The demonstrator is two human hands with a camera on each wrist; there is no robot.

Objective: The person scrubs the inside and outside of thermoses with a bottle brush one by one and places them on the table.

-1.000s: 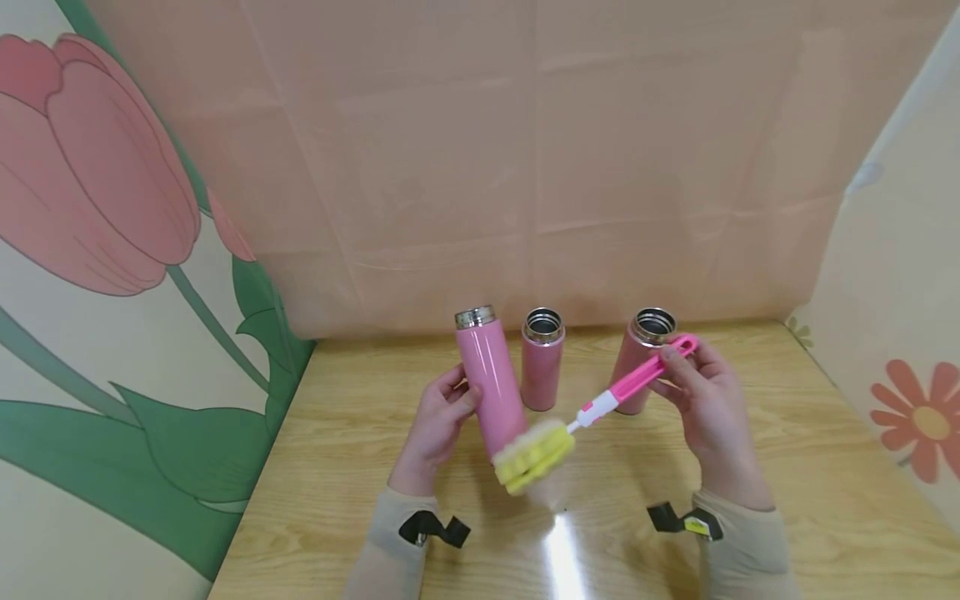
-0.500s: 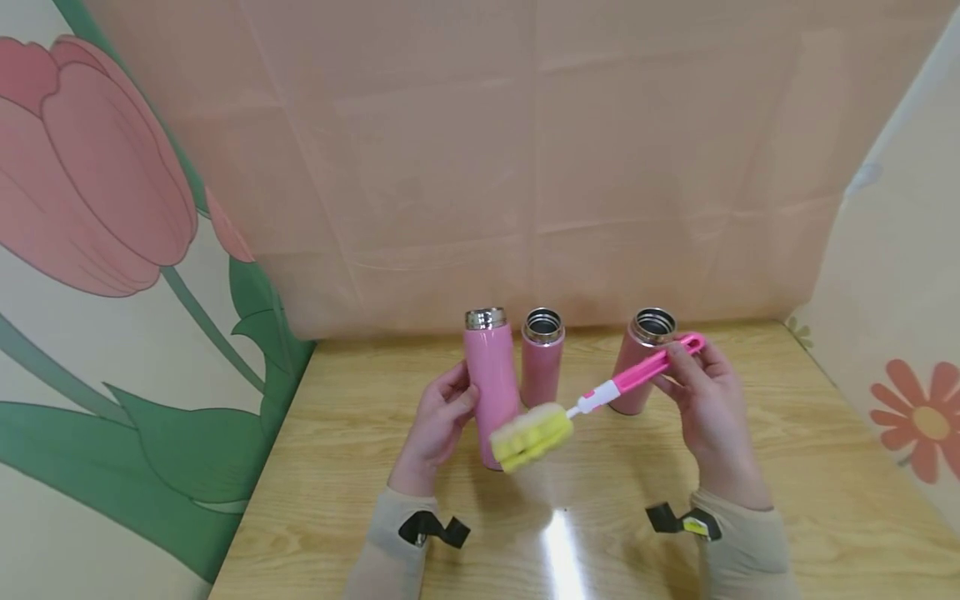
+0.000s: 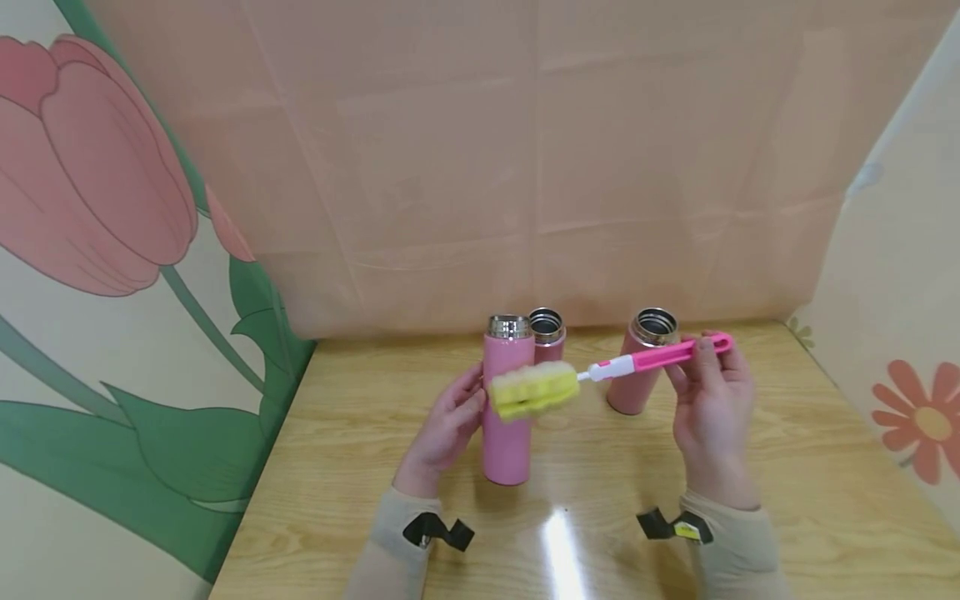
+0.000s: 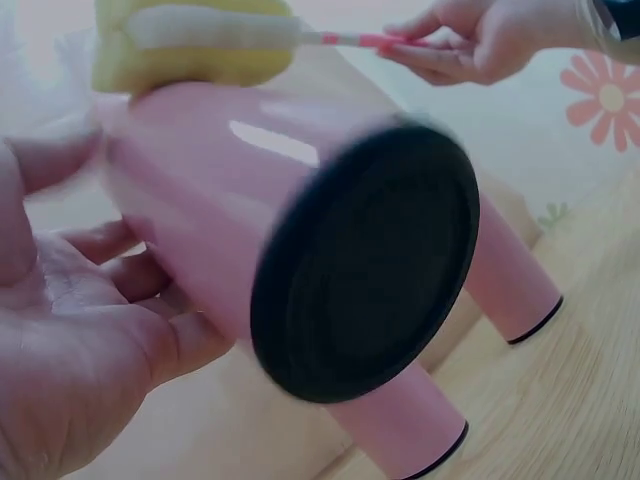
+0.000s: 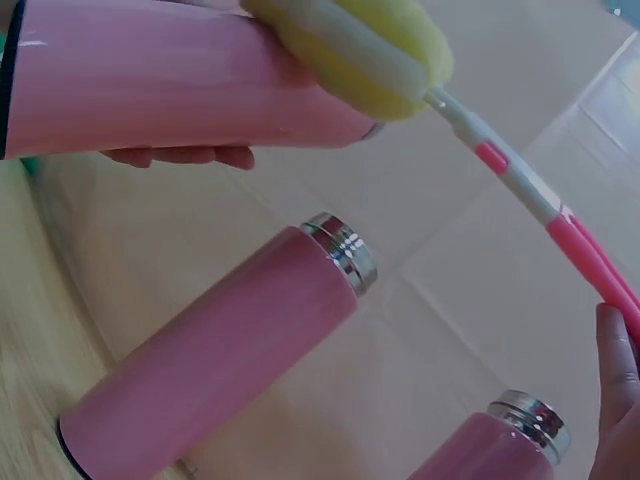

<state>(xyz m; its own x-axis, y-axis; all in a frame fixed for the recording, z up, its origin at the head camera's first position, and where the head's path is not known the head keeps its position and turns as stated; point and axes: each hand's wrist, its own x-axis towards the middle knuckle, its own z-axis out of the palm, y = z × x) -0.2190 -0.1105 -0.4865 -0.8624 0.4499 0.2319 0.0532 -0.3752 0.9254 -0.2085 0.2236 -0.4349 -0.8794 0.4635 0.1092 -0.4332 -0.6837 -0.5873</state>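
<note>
My left hand [image 3: 442, 427] grips a pink metal bottle [image 3: 507, 454] by its left side. The bottle has a shiny steel neck and no lid, and its dark base [image 4: 370, 270] shows in the left wrist view, raised off the table. With my right hand [image 3: 712, 421] I pinch the pink handle of a bottle brush [image 3: 663, 357]. Its yellow sponge head [image 3: 534, 392] lies across the front of the held bottle, against its outer wall in the left wrist view. My right fingers are mostly cut off in the right wrist view.
Behind the held bottle stands a shorter pink bottle [image 3: 551, 353], partly covered by it. Another open pink bottle [image 3: 632, 387] stands upright beyond the brush handle. A light wooden table [image 3: 315, 500] runs back to a pinkish hanging sheet [image 3: 420, 167].
The bottle in my left hand has swung from leaning to nearly upright and shifted right, now overlapping the shorter bottle. The brush has risen and levelled out, and my right hand has moved slightly right.
</note>
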